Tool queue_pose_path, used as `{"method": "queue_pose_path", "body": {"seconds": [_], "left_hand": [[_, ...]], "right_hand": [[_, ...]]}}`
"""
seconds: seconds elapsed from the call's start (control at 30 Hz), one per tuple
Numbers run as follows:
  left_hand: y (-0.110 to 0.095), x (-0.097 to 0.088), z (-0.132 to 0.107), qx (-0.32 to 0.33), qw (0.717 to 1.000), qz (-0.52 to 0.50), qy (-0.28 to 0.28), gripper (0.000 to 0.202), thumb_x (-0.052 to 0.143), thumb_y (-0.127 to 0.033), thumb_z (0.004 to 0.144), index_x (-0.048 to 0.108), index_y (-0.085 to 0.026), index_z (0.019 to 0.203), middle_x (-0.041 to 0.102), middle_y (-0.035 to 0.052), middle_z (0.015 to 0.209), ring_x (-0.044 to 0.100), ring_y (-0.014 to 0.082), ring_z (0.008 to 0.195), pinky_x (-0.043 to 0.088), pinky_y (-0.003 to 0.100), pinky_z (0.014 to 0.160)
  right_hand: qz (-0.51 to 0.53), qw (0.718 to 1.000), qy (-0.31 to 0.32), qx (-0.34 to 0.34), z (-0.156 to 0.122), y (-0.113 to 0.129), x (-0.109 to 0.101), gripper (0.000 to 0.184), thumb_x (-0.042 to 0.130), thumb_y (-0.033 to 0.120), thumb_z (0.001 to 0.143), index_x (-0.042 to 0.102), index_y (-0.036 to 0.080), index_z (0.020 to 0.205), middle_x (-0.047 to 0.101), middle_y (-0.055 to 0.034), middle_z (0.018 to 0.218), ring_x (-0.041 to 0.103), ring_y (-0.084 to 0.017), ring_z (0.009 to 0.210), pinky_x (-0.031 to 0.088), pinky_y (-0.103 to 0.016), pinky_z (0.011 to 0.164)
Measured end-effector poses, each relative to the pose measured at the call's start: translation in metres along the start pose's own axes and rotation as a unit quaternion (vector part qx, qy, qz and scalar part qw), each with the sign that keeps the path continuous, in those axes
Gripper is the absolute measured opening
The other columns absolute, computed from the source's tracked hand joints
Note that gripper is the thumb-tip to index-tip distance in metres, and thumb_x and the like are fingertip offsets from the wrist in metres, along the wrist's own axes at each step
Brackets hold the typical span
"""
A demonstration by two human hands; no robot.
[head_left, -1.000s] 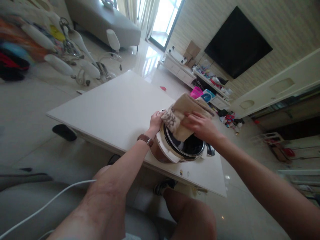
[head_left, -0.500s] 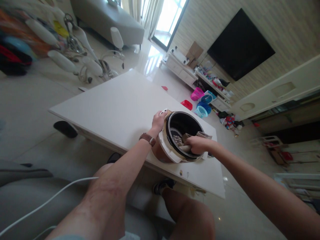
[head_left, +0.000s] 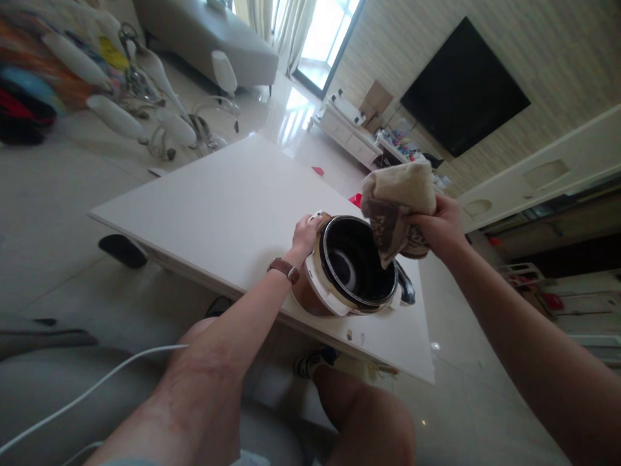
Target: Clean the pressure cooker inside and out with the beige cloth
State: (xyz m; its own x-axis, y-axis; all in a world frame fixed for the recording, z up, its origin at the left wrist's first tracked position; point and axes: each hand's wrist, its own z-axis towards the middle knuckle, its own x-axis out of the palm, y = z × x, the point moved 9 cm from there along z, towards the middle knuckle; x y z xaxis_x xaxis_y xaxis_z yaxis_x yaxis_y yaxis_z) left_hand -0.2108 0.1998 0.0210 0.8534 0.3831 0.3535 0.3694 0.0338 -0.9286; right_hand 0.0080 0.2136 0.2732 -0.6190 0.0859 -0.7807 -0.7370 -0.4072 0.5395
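Observation:
An electric cooker (head_left: 317, 294) with a pale and brown body stands near the front edge of the white table (head_left: 208, 200). Its round mouth faces up towards me and shows a dark inner pot (head_left: 361, 259). My left hand (head_left: 305, 234) grips the cooker's left rim, the fingers partly hidden behind it. Above the pot's far right side, my right hand (head_left: 444, 226) is closed round a folded beige and brown cloth (head_left: 400, 194), whose lower corner hangs over the pot's rim. A glossy black part (head_left: 406, 286) shows at the cooker's right side.
Small bits (head_left: 349, 334) lie by the table's front edge. Beyond the table are a red item (head_left: 356, 199) on the floor, a low white cabinet (head_left: 347, 133) and a wall-mounted television (head_left: 464, 87). A white cable (head_left: 92, 383) crosses the grey seat at lower left.
My right hand has lifted the cloth out of the inner pot, up and to the right, so the pot's bottom now shows. My left hand stays on the cooker.

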Motion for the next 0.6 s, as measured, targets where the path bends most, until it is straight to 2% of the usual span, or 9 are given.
{"method": "queue_pose_path", "body": {"seconds": [0.03,0.1,0.2,0.3,0.4,0.5,0.53,0.6], "left_hand": [[0.0,0.0,0.0,0.0,1.0,0.002,0.001,0.019,0.061,-0.037,0.082,0.062,-0.02,0.074,0.065,0.0017,0.079,0.056,0.0183,0.081,0.045,0.03,0.08],[-0.001,0.0,0.0,-0.002,1.0,0.005,0.002,0.019,0.06,-0.037,0.082,0.062,-0.02,0.073,0.066,0.002,0.079,0.056,0.0184,0.081,0.045,0.03,0.079],[-0.001,0.0,-0.001,-0.013,1.0,-0.005,0.001,0.017,0.06,-0.036,0.081,0.063,-0.02,0.076,0.068,0.0023,0.081,0.058,0.0188,0.082,0.045,0.03,0.079],[-0.003,0.001,-0.003,-0.015,1.0,-0.009,0.002,0.017,0.06,-0.035,0.081,0.064,-0.02,0.077,0.068,0.0023,0.082,0.059,0.0187,0.082,0.045,0.03,0.08],[-0.006,0.0,-0.005,-0.012,1.0,-0.002,-0.004,0.017,0.06,-0.036,0.081,0.063,-0.019,0.076,0.068,0.0027,0.082,0.058,0.0186,0.082,0.045,0.03,0.08],[-0.008,-0.001,-0.006,-0.011,1.0,0.006,-0.006,0.019,0.06,-0.036,0.082,0.064,-0.019,0.076,0.068,0.0033,0.083,0.059,0.0187,0.083,0.045,0.031,0.081],[-0.008,-0.001,-0.006,-0.012,1.0,0.007,-0.004,0.019,0.06,-0.037,0.082,0.064,-0.019,0.076,0.069,0.0034,0.084,0.059,0.0187,0.083,0.045,0.031,0.081],[-0.008,-0.001,-0.006,-0.014,1.0,0.008,0.001,0.019,0.06,-0.037,0.082,0.064,-0.019,0.077,0.068,0.0033,0.084,0.059,0.0184,0.083,0.045,0.03,0.081]], "right_hand": [[-0.063,0.996,-0.021,-0.06,0.0,0.012,-0.003,0.032,0.072,0.022,0.067,0.073,0.018,0.099,0.073,-0.0051,0.097,0.07,-0.029,0.093,0.057,-0.041,0.082],[-0.19,0.969,-0.003,-0.161,-0.008,0.027,0.013,0.036,0.064,0.017,0.075,0.074,0.019,0.109,0.072,-0.0096,0.114,0.068,-0.032,0.107,0.055,-0.043,0.091],[-0.33,0.899,0.128,-0.258,-0.031,0.021,0.067,0.056,0.058,0.007,0.077,0.07,0.021,0.13,0.063,-0.013,0.14,0.064,-0.032,0.124,0.052,-0.043,0.102],[-0.381,0.838,0.251,-0.299,-0.053,-0.005,0.112,0.066,0.057,0.002,0.077,0.063,0.017,0.141,0.061,-0.0171,0.143,0.056,-0.032,0.137,0.046,-0.044,0.113],[-0.412,0.79,0.332,-0.31,-0.068,-0.029,0.135,0.055,0.053,0.002,0.084,0.066,0.012,0.137,0.065,-0.0197,0.137,0.055,-0.032,0.138,0.042,-0.045,0.117],[-0.463,0.745,0.411,-0.248,-0.079,-0.056,0.144,0.039,0.049,0.005,0.089,0.077,0.011,0.115,0.071,-0.0203,0.126,0.069,-0.03,0.115,0.049,-0.043,0.105],[-0.472,0.737,0.432,-0.218,-0.083,-0.063,0.144,0.036,0.05,0.006,0.088,0.079,0.011,0.109,0.073,-0.0205,0.121,0.071,-0.03,0.108,0.052,-0.042,0.1],[-0.459,0.745,0.457,-0.158,-0.09,-0.068,0.144,0.033,0.058,0.007,0.082,0.08,0.012,0.105,0.075,-0.0204,0.114,0.073,-0.031,0.102,0.054,-0.04,0.092]]}}
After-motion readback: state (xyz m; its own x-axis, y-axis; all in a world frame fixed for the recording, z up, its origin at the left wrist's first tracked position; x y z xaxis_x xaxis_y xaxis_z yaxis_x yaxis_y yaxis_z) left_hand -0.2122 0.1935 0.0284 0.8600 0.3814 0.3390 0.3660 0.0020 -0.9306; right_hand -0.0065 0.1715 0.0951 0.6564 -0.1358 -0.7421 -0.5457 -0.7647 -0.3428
